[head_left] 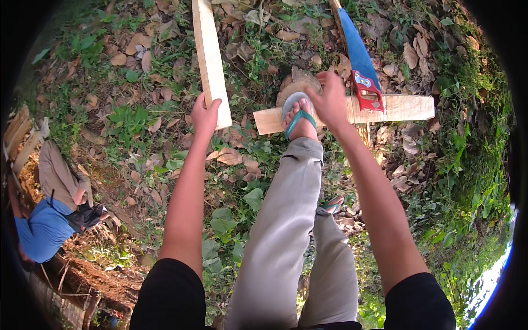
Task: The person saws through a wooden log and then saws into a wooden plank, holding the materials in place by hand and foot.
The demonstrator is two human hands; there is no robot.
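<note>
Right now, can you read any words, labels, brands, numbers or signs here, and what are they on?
No text can be read.
Red handle of the blue-bladed handsaw: pale marks, too small and blurred to read.
Long, pale wooden plank in the left hand: no lettering visible.

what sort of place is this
Outdoors, probably an overgrown or wooded plot serving as a makeshift woodworking spot: fallen leaves and green plants spread all around, and a handsaw lies partly over a wooden plank.
</note>
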